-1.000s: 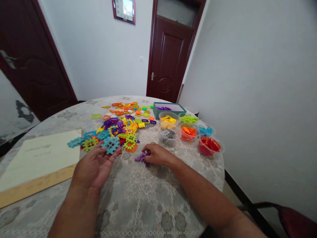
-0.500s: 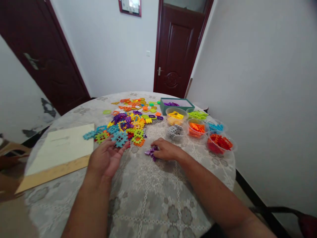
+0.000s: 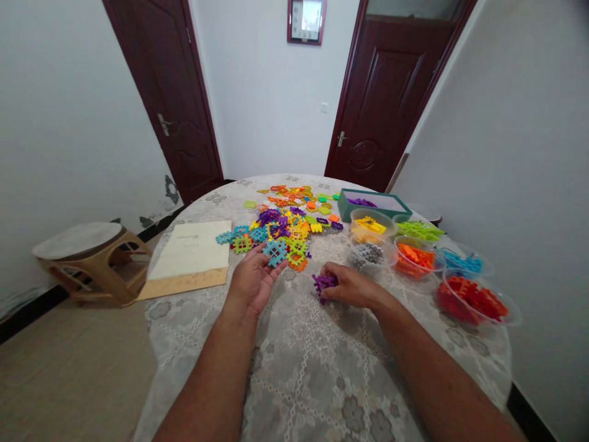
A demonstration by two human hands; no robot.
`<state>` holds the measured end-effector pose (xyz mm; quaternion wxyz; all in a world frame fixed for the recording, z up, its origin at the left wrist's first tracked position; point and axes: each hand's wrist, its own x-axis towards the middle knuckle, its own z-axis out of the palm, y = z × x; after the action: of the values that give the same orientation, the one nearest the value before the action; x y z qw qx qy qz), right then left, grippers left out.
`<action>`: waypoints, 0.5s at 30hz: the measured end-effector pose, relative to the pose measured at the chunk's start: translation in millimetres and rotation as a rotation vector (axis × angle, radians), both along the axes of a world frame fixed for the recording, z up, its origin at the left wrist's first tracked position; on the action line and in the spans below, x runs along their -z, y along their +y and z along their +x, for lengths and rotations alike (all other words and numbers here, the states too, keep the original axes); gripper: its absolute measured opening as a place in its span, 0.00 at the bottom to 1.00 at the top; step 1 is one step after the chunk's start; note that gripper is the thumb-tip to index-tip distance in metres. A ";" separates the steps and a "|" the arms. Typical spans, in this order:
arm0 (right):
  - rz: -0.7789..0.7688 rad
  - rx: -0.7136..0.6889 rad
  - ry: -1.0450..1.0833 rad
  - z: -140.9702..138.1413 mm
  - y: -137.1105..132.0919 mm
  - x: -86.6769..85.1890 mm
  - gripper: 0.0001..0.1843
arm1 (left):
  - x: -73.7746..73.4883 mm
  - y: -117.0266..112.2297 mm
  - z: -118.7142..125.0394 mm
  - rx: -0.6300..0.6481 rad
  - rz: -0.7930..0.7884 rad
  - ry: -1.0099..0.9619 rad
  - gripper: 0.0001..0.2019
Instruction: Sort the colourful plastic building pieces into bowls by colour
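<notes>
My left hand, palm turned up, grips a light-blue notched building piece with window-like holes between thumb and fingers. Right behind it lies a heap of mixed interlocking plastic pieces in yellow, purple, green, orange and blue. To the right, my right hand pinches purple notched pieces low over the tablecloth; its fingertips partly hide them, and how many there are I cannot tell.
Clear tubs hold sorted pieces: yellow, grey, orange, green, blue and red. Behind them stands a green box with purple pieces. A paper folder lies left; a stool stands beyond the table.
The view has swung left, so everything sits further right and the stool has come into sight. Purple pieces in my right hand are turned differently. My left hand keeps its blue piece.
</notes>
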<state>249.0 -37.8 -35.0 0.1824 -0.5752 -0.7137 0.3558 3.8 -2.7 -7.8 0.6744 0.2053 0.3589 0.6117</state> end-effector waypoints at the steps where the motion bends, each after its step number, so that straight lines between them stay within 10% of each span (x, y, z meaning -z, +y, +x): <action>1: -0.004 -0.012 0.060 -0.5 -1.3 -3.9 0.15 | 0.6 0.0 0.1 0.004 0.003 0.001 0.22; 15: -0.026 -0.059 -0.084 45.4 25.2 -66.4 0.05 | 1.6 1.7 -5.1 0.069 0.082 0.022 0.17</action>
<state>294.3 -12.5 31.5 0.1343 -0.5708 -0.7324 0.3459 -1.2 -1.0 -9.4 0.6821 0.2517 0.3336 0.6000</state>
